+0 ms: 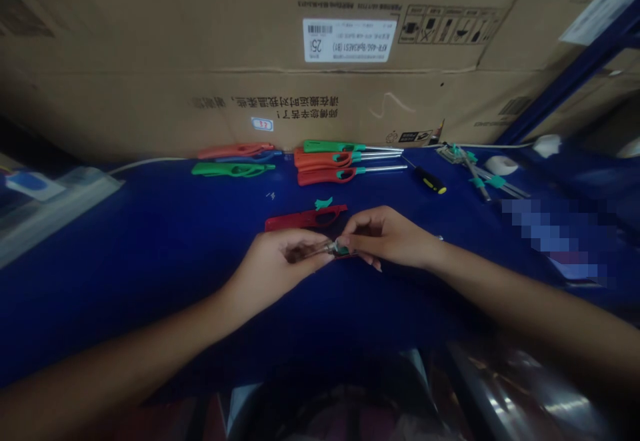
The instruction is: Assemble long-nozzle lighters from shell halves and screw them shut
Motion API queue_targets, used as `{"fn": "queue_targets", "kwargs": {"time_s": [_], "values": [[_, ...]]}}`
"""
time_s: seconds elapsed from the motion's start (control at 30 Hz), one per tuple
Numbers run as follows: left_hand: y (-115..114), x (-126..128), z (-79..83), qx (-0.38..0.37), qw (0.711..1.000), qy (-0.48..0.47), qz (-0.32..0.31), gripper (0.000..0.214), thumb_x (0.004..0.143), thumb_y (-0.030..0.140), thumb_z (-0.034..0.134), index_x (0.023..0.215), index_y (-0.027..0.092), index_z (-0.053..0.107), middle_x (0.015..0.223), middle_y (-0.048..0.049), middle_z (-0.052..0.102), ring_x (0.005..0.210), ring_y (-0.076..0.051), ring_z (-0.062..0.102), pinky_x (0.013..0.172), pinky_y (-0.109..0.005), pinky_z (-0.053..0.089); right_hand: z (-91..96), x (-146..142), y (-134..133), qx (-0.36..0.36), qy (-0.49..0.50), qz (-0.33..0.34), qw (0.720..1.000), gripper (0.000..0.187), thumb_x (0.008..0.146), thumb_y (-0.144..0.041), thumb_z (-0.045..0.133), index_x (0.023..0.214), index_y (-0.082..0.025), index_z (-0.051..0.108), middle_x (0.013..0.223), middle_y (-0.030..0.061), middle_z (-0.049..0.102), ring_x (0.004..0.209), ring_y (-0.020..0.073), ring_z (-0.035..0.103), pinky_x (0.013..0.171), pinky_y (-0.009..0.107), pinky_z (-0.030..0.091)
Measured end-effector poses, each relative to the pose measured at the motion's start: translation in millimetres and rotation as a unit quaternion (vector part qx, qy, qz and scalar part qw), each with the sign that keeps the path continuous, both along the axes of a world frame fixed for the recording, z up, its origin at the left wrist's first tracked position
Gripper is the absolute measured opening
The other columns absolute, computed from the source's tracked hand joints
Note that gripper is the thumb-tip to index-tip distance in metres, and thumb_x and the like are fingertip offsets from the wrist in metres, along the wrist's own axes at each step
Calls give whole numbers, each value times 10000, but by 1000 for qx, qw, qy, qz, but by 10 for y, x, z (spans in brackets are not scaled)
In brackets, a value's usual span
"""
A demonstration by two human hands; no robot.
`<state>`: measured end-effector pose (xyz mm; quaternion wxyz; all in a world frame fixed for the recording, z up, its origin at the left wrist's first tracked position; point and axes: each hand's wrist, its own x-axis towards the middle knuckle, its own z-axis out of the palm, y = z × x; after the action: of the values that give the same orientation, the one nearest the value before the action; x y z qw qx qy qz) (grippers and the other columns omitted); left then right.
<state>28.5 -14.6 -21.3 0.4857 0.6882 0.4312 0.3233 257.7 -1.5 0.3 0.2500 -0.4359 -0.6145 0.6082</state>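
My left hand [280, 264] and my right hand [387, 235] meet over the blue table [150, 241], both pinched on a small lighter insert [334, 248] of clear plastic, metal and a green piece. A red lighter shell half [306, 219] lies just behind my hands, with a small green trigger piece [323, 203] beyond it. Part of the insert is hidden under my fingers.
Assembled long lighters [345, 161] in orange, red and green lie at the back, with more shells [233, 161] to their left. A black-and-yellow screwdriver [426, 177] and metal tubes with green parts [480, 177] lie at right. Cardboard boxes [300, 61] wall the rear.
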Motion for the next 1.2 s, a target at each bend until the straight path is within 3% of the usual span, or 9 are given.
{"fn": "queue_targets", "kwargs": {"time_s": [0.2,0.6,0.93,1.07,1.2], "values": [[6,-8,-38,6,1000,13,-2,215,841,323,758,995,178,797,883,-42,790,747,-166,703,672,-245,552,-2,23,12,11,3,-1,1000,395,798,-505,779,786,-125,670,493,-64,552,401,53,490,378,171,423],[-30,28,-27,24,1000,-14,4,174,851,264,745,986,170,802,887,-40,785,725,-134,682,659,-219,535,-23,5,12,14,24,-4,1000,287,771,-369,833,785,-118,694,498,-71,559,407,37,475,390,154,405],[-2,25,-24,-16,1000,-23,8,218,830,300,766,966,132,791,778,-42,753,625,-118,626,600,-221,518,-23,19,43,12,25,8,1000,336,817,-442,783,780,-125,680,489,-57,569,400,57,497,394,174,431],[17,14,-30,-22,999,-39,15,214,809,301,788,948,138,795,750,-33,745,606,-114,620,590,-219,522,-24,42,58,18,29,12,999,401,909,-510,650,790,-128,679,468,-54,542,371,52,447,367,175,375],[30,10,-42,-29,998,-48,22,219,793,307,801,943,148,800,737,-29,744,596,-116,621,583,-224,532,-32,58,54,22,17,0,1000,350,861,-472,723,821,-126,686,476,-69,520,373,37,412,356,165,301]]}}
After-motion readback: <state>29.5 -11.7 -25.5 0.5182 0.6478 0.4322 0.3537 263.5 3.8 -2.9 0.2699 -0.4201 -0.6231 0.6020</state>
